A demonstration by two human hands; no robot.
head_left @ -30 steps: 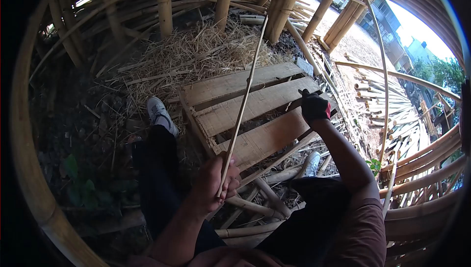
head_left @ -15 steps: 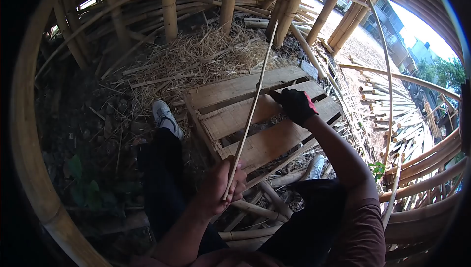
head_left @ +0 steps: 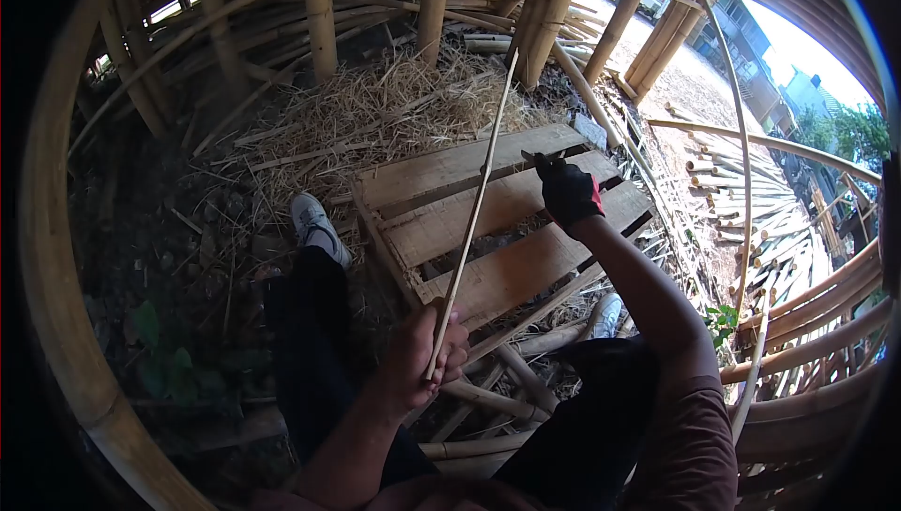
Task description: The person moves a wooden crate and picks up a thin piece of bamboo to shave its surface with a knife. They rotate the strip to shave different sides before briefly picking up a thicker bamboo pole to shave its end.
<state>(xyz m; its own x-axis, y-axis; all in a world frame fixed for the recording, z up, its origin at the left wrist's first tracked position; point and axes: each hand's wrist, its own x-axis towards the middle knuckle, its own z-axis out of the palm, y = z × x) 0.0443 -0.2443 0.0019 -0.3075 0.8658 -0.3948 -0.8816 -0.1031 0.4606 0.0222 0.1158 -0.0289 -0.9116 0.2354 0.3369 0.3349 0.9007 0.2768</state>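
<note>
My bare left hand [head_left: 427, 356] is closed around the lower end of a long thin bamboo strip [head_left: 481, 194]. The strip slants up and away, passing above a slatted wooden crate [head_left: 507, 272]. On my right hand [head_left: 570, 194] is a black and red glove. Its fingers are curled around a small dark blade-like tool [head_left: 531, 156], mostly hidden by the glove, whose tip points left. This hand is over the crate's right side, apart from the strip.
Shavings [head_left: 375, 126] cover the ground behind the crate. Bamboo posts [head_left: 547, 23] stand beyond, and cut bamboo poles [head_left: 751, 206] lie in sunlight at right. My shoes [head_left: 314, 220] flank the crate. A curved bamboo pole [head_left: 66, 305] crosses the left edge.
My right hand has turned at the wrist and shifted slightly up and right, with the dark tool moving right, away from the strip. The strip's top has dipped slightly left.
</note>
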